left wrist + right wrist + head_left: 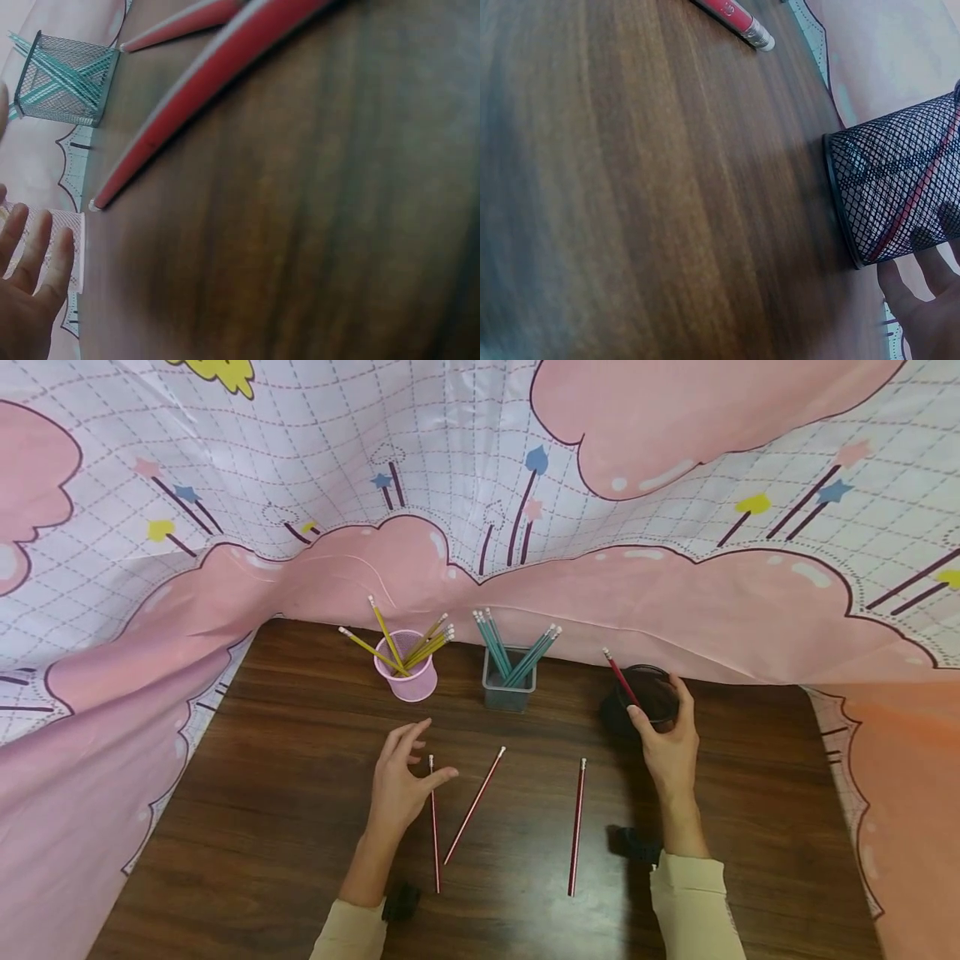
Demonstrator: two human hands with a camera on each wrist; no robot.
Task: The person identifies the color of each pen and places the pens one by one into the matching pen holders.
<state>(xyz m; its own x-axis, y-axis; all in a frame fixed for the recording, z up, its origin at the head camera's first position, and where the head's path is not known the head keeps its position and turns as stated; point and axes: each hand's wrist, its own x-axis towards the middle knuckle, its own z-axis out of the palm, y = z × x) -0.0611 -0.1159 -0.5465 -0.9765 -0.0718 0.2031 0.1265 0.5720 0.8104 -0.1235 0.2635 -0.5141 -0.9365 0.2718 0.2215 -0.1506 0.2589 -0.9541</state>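
In the head view, my right hand (pixel 670 752) grips the round black mesh pencil cup (pixel 617 714) at the right, thumb in front and fingers round its far side. One red pencil (pixel 619 677) leans inside this cup, eraser end up; its slant shows through the mesh (pixel 907 202) in the right wrist view. My left hand (pixel 397 781) hovers with fingers spread and holds nothing. It is nearest to a striped red pencil (pixel 435 835) on the table. Another red pencil (pixel 474 806) lies slanted beside that one, and a third red pencil (pixel 577 835) lies farther right.
A pink mesh cup (pixel 416 687) with several yellow pencils stands at the back left. Between it and the black cup is a grey square mesh holder (pixel 506 697) with several teal pencils. Patterned cloth (pixel 480 552) hangs behind and at both sides of the wooden table (pixel 262 827).
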